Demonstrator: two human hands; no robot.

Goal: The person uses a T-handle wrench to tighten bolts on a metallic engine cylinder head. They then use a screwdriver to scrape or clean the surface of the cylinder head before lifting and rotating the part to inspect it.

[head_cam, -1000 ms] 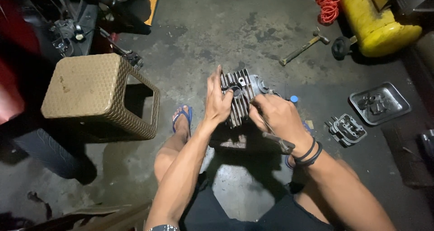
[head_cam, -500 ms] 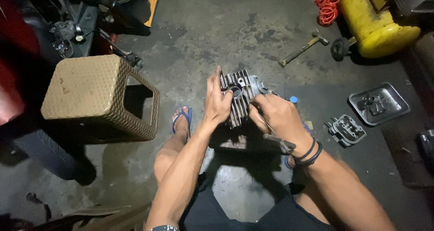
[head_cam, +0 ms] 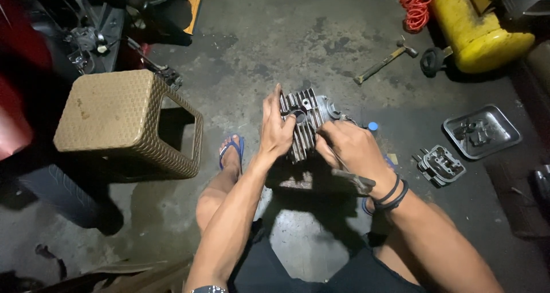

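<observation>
A finned grey metal engine cylinder head (head_cam: 306, 118) is held above the concrete floor in front of me. My left hand (head_cam: 277, 129) grips its left side, fingers stretched up along the fins. My right hand (head_cam: 350, 149) is closed on a slim metal hand tool (head_cam: 354, 178) whose tip rests against the right side of the cylinder head; its handle end sticks out past my wrist. Black bands circle my right wrist.
A woven tan plastic stool (head_cam: 129, 124) stands at left. A hammer (head_cam: 385, 62) lies on the floor at upper right, near a yellow compressor tank (head_cam: 478, 32) and a red coiled hose (head_cam: 413, 6). A metal tray (head_cam: 482, 131) with small parts and an engine cover (head_cam: 440, 165) sit at right.
Both hands and the cylinder head stay in nearly the same place; my right hand has shifted only slightly against the part.
</observation>
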